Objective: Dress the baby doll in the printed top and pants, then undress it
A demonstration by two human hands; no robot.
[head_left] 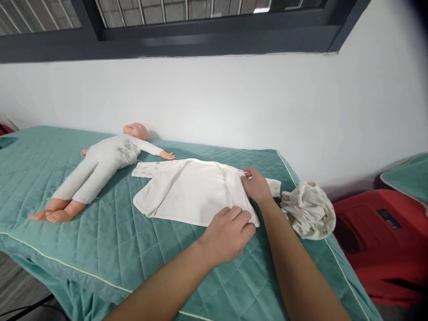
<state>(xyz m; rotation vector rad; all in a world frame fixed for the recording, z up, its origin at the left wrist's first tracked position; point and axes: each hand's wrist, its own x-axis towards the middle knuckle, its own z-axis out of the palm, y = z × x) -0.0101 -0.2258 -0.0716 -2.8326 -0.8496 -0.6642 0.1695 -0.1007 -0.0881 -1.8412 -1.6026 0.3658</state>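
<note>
A white long-sleeved baby shirt [197, 191] lies spread on the green quilted cover, its inner side showing and a patterned sleeve pointing to each side. My left hand [230, 234] is closed with its fingers on the shirt's near right edge. Further back, my right hand [256, 185] pinches the shirt's right side close to the sleeve. Both sets of fingertips are partly hidden. To the left of the shirt a baby doll [110, 154] in a white suit lies on its back, one arm stretched toward the shirt.
A crumpled patterned cloth [309, 209] sits at the right end of the green quilted cover [133, 249]. Beyond that end stands a red plastic object [377, 236]. A white wall [207, 102] with a dark window frame [214, 38] rises behind.
</note>
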